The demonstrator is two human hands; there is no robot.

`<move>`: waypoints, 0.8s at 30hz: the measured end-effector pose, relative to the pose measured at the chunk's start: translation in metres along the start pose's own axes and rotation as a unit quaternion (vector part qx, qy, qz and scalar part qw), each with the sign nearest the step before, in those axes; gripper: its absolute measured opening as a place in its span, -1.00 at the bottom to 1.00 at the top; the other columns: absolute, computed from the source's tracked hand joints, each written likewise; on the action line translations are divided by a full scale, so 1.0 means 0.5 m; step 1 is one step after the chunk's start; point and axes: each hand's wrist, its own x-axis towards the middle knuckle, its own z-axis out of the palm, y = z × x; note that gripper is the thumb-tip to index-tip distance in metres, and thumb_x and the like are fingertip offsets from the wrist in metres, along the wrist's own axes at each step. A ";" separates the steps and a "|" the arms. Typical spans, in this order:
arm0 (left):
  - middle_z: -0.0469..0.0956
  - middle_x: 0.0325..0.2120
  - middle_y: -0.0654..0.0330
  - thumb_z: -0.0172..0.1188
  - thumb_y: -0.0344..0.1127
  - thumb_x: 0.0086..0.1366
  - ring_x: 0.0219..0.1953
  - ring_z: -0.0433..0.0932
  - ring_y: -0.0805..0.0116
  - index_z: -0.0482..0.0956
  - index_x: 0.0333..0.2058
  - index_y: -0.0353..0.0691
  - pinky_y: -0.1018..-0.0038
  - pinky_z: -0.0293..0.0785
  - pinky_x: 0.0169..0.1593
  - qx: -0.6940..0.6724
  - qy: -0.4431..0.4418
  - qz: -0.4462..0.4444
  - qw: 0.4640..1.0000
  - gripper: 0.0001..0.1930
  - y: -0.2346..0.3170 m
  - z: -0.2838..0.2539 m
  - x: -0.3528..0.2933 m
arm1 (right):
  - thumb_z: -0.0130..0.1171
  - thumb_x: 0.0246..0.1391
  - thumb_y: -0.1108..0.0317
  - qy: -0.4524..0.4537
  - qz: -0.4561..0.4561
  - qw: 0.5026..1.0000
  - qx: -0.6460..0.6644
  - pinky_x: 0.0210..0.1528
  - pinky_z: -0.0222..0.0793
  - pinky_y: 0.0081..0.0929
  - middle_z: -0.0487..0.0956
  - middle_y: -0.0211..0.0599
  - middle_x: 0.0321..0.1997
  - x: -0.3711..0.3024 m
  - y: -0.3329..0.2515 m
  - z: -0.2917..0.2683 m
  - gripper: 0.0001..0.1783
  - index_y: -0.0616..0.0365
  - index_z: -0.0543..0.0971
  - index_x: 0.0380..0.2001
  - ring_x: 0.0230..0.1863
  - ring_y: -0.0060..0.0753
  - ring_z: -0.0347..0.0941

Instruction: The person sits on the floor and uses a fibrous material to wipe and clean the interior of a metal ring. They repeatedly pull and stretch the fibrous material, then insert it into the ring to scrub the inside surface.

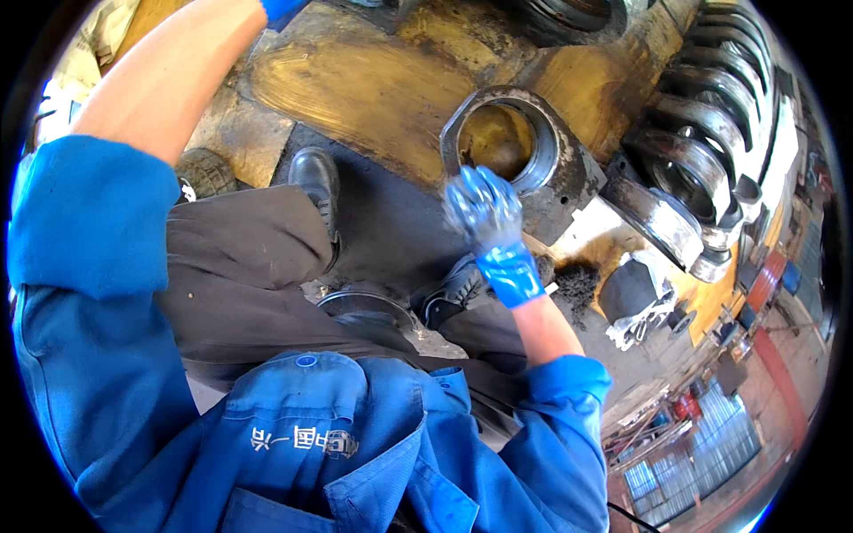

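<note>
A heavy dark metal bearing housing [569, 191] with a wide round bore lies on the stained surface ahead of me. My right hand [490, 211], in a blue glove with a greyish palm area, is at its near rim. The fingers lie close together and curl over the edge of the bore; the thumb side is smeared by motion. At the top edge of the view, only a bit of blue glove shows of my left hand [283, 7]. Its fingers are out of the picture, so what it touches is hidden.
Several curved metal bearing shells [711, 124] stand in a row at the right. Nearer lie a dark bristly clump [577, 289] and a black round thing in white plastic [629, 291]. A large metal ring [577, 13] sits at the top. A curved metal rim [364, 302] lies between my boots.
</note>
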 end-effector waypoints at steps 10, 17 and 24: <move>0.64 -0.17 0.05 0.20 -0.22 0.18 -0.07 0.61 0.05 0.65 -0.23 -0.20 0.22 0.57 -0.01 -0.006 0.062 0.031 0.998 -0.76 0.001 0.015 -0.003 | 0.29 -0.16 0.42 -0.103 0.002 0.993 -0.064 -0.10 0.53 -0.18 0.58 -0.26 -0.06 -0.058 0.133 -0.136 -0.60 -0.14 0.63 -0.14 -0.08 -0.15 0.54; 0.65 -0.21 0.07 0.21 -0.22 0.18 -0.13 0.63 0.07 0.66 -0.23 -0.16 0.26 0.60 -0.06 -0.028 0.062 0.019 0.997 -0.77 0.011 0.011 0.009 | 0.17 -0.07 0.41 -0.035 0.172 0.971 -0.165 0.12 0.43 -0.10 0.57 -0.12 0.09 -0.086 0.324 -0.138 -0.51 -0.12 0.61 0.02 0.10 0.05 0.48; 0.64 -0.20 0.05 0.19 -0.23 0.19 -0.13 0.62 0.06 0.65 -0.23 -0.17 0.24 0.59 -0.05 0.016 0.054 0.029 0.998 -0.77 0.008 0.009 0.003 | 0.25 -0.02 0.33 -0.020 0.228 0.969 -0.093 0.00 0.50 -0.08 0.53 -0.09 0.04 -0.188 0.096 -0.126 -0.55 -0.06 0.57 0.02 -0.01 0.07 0.51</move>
